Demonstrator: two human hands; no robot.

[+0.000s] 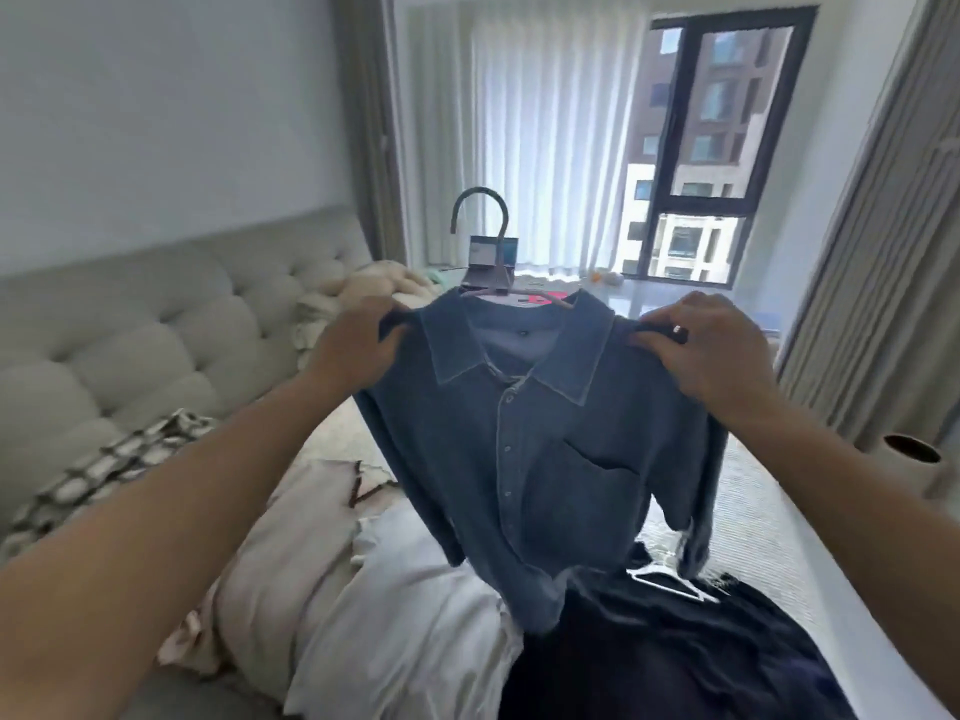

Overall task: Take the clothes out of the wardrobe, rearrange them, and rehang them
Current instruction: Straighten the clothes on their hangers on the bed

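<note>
A blue button-up shirt (540, 459) with a chest pocket hangs on a hanger (480, 236) whose dark hook stands above the collar. I hold it up in front of me over the bed. My left hand (358, 340) grips the shirt's left shoulder and my right hand (706, 345), with a ring on one finger, grips its right shoulder. Below the shirt a dark garment (665, 652) lies on the bed with a white hanger (670, 584) on it.
White and beige clothes (363, 605) lie piled on the bed at lower left. A grey tufted headboard (130, 330) runs along the left wall with a checked cloth (104, 470). Curtains and a window (717, 142) stand behind. A vase (914, 459) is at the right.
</note>
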